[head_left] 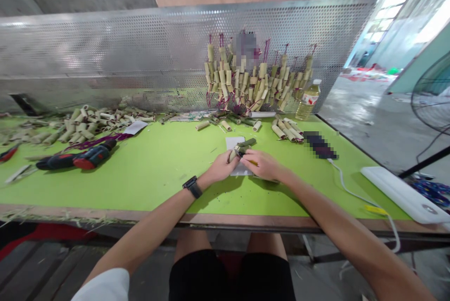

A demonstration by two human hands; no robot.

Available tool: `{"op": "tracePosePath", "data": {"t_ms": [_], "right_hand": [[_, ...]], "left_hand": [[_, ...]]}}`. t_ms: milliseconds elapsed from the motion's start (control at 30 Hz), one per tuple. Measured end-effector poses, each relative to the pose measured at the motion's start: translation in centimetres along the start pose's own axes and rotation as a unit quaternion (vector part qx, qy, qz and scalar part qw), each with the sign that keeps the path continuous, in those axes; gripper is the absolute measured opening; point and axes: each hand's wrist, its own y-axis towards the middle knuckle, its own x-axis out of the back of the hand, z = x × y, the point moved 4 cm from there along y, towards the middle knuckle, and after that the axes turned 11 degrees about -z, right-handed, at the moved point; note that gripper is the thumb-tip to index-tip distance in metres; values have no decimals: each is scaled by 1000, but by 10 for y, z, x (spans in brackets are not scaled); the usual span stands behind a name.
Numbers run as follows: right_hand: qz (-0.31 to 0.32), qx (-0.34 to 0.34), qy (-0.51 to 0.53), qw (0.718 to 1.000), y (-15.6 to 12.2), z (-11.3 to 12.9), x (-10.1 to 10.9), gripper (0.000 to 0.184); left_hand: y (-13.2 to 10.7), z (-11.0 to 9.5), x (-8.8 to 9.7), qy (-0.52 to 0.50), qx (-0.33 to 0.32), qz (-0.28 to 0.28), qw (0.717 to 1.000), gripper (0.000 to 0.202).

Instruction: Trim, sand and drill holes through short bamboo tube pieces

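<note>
Clear plastic bottle (309, 99) w/ white cap & red-and-white label is seen at back R of the green tabletop (176, 169); yellowish liquid is held in it, exact level hard to tell. Short bamboo pc (232, 154) is held in left hand (222, 167), grip closed round it, over a white sheet (234, 142) nr tabletop ctr. Yellow-handled tool (251, 162) is pinched in right hand (265, 165), grip narrow, brought up against the pc; tool type can't be told, as its working end is mostly covered by fingers. Greener tube (249, 142) is seen just beyond the fingertips; whether it's touched can't be told. Loose bamboo pile (84, 125) is heaped at back L, w/ drill (89, 154) laid in front. Corded bamboo strings (260, 83) are hung against perforated metal panel (140, 57) behind.
</note>
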Motion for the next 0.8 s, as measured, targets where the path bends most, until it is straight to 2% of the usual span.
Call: {"op": "tracePosePath", "data": {"t_ms": [167, 433, 800], "right_hand": [[1, 9, 20, 1000, 0, 1, -3, 40], [3, 8, 58, 998, 1, -2, -6, 41], [-8, 10, 28, 1000, 4, 0, -1, 37]], "left_hand": [[1, -1, 1, 28, -17, -3, 999, 19], [0, -3, 0, 100, -65, 29, 992, 20], [3, 0, 2, 159, -95, 13, 983, 20]]}}
